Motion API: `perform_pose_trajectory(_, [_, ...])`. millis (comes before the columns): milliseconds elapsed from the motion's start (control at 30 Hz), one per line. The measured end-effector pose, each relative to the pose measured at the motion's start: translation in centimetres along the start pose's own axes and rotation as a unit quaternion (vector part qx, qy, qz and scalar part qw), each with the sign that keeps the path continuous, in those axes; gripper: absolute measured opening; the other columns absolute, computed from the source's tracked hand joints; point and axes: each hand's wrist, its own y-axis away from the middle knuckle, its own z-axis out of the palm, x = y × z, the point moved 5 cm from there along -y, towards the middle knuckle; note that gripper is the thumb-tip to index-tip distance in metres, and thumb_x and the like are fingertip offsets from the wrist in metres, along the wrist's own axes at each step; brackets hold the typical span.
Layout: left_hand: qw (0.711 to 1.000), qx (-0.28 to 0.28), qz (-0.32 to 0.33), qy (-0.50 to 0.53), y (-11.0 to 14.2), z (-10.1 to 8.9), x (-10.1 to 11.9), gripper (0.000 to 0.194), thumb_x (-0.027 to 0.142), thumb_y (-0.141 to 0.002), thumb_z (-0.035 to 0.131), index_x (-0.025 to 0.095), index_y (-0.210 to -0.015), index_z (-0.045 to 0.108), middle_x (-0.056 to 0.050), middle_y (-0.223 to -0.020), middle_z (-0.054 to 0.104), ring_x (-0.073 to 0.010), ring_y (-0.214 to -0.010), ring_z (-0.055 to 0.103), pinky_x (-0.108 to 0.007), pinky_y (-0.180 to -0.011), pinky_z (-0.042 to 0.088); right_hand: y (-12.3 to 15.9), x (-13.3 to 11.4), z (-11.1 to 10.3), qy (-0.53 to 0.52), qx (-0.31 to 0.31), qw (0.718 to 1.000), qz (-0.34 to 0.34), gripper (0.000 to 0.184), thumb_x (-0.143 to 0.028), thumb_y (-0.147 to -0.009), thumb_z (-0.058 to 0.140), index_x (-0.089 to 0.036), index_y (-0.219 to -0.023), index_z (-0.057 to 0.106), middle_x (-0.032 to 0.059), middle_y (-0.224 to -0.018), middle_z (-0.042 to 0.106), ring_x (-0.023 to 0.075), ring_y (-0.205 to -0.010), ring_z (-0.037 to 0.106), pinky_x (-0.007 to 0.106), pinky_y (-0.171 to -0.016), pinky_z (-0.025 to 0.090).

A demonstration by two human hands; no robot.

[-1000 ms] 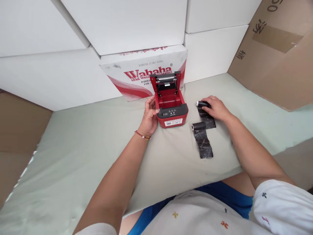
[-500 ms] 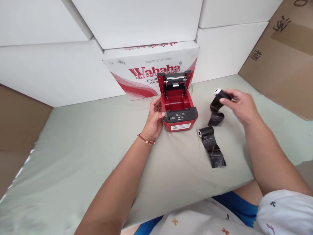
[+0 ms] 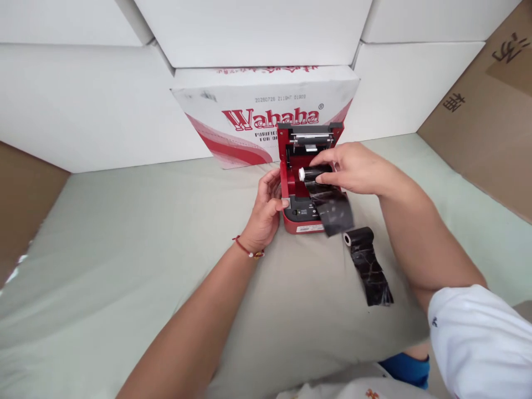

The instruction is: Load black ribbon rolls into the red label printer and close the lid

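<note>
A red and black label printer (image 3: pixel 292 226) stands on the cloth with its lid tipped up, showing the red bay inside. My left hand (image 3: pixel 266 209) is closed on the printer's left side, thumb on its front corner. Between the thumb and fingers of my right hand (image 3: pixel 349 166) is a black ribbon roll (image 3: pixel 315 174) with a white core end. The roll is over the open bay, and its loose tail hangs across the printer's front panel. A second black ribbon roll (image 3: pixel 361 237) lies on the cloth to the right, its crinkled tail stretched toward me.
Behind the printer stands a white and red Wahaha carton (image 3: pixel 233 105), close to the raised lid. White boxes (image 3: pixel 257 33) are stacked as a wall behind it. Brown cardboard (image 3: pixel 494 116) rises at the right, with more at the left. Pale green cloth (image 3: pixel 145 249) covers the surface.
My right hand has carried its ribbon roll leftward from beside the printer to over the open bay. My left hand keeps its hold on the printer. The view has shifted slightly.
</note>
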Motion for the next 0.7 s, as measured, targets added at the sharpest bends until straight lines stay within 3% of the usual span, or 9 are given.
perform_pose_trajectory(200, [1.0,0.009,0.008,-0.018,0.1,-0.1,0.1,0.078,0.056,-0.084,0.099,0.043,-0.153,0.065,-0.001,-0.176,0.061,-0.0361,-0.171,0.05,-0.056,-0.142,0.045,-0.8,0.6,2.3,0.054,0.038,0.998,0.014,0.037,-0.016,-0.09,0.081,-0.028,-0.123,0.092,0.0019,-0.115,0.09,0.0272,-0.105,0.082,0.04,-0.097,0.06])
perform_pose_trajectory(367, [1.0,0.008,0.011,-0.02,0.2,-0.1,0.0,0.078,0.057,-0.084,0.099,0.043,-0.152,0.064,-0.001,-0.174,0.061,-0.0357,-0.17,0.052,-0.057,-0.142,0.045,-0.3,1.0,2.1,-0.007,0.05,0.998,0.026,0.036,-0.017,-0.09,0.081,-0.027,-0.123,0.091,0.0017,-0.115,0.089,0.0278,-0.11,0.082,0.041,-0.101,0.061])
perform_pose_trajectory(567, [1.0,0.013,0.008,-0.005,-0.1,0.1,-0.1,0.08,0.058,-0.079,0.102,0.042,-0.149,0.067,-0.001,-0.173,0.062,-0.0363,-0.168,0.053,-0.056,-0.141,0.046,-0.1,1.1,2.0,-0.091,0.01,0.996,0.002,0.032,-0.025,-0.089,0.082,-0.027,-0.12,0.091,0.0007,-0.11,0.089,0.026,-0.101,0.082,0.041,-0.095,0.064])
perform_pose_trajectory(700, [0.995,0.038,0.06,-0.069,0.4,0.3,0.5,0.068,0.068,-0.091,0.09,0.041,-0.149,0.067,-0.004,-0.167,0.064,-0.0379,-0.164,0.055,-0.06,-0.138,0.047,0.0,0.6,2.4,-0.024,0.046,0.999,0.017,0.034,-0.024,-0.09,0.081,-0.028,-0.122,0.091,0.0014,-0.115,0.091,0.0284,-0.105,0.083,0.044,-0.098,0.064])
